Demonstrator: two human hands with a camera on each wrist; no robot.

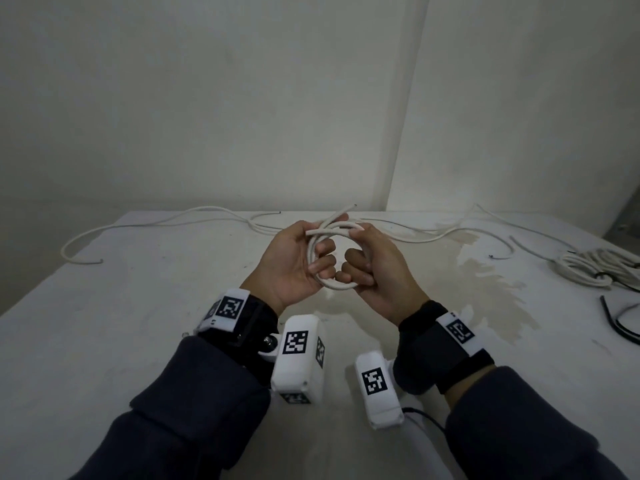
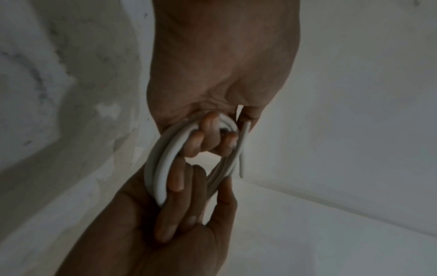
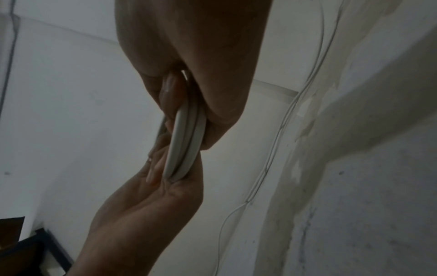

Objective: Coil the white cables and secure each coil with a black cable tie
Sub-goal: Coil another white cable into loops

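Both hands hold a small coil of white cable [image 1: 337, 286] above the middle of the table. My left hand [image 1: 294, 261] grips the coil's left side, fingers curled through the loop. My right hand [image 1: 377, 268] grips the right side, its fingers hooked round the strands and thumb on top. A short loose end [image 1: 346, 209] sticks out at the coil's far side. In the left wrist view, the coil [image 2: 163, 168] runs between the left hand's fingers [image 2: 212, 134] and the right hand [image 2: 179, 214]. In the right wrist view, two strands [image 3: 187, 142] are clamped between both palms.
Long loose white cables [image 1: 138, 226] trail across the back of the white table [image 1: 138, 323], left and right [image 1: 450, 230]. A bundled white coil [image 1: 585, 268] lies at the far right, with black cable ties [image 1: 620, 323] nearer the right edge. A pale stain [image 1: 485, 289] marks the tabletop.
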